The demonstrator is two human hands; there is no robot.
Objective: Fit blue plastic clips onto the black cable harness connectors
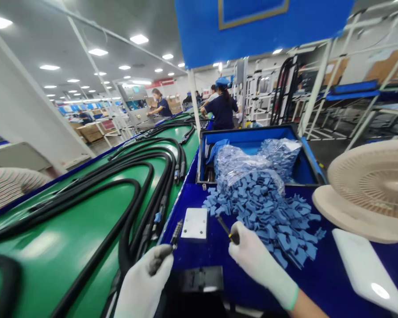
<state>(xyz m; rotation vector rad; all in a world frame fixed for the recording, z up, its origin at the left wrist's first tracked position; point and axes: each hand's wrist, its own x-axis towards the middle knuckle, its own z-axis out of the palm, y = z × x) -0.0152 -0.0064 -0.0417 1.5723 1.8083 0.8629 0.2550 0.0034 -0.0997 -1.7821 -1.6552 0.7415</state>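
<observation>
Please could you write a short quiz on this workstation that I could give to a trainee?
1. True or false: the gloved right hand is nearer the loose blue foam pieces than the gloved left hand is.
2. Multiple choice: what lies on the green work surface? A) coiled black cables B) cardboard boxes C) white gloves
3. Fill in the blank: the clear plastic bags of blue pieces lie in an open blue ____.

Key: 1. True. 2. A. 3. case.
</observation>
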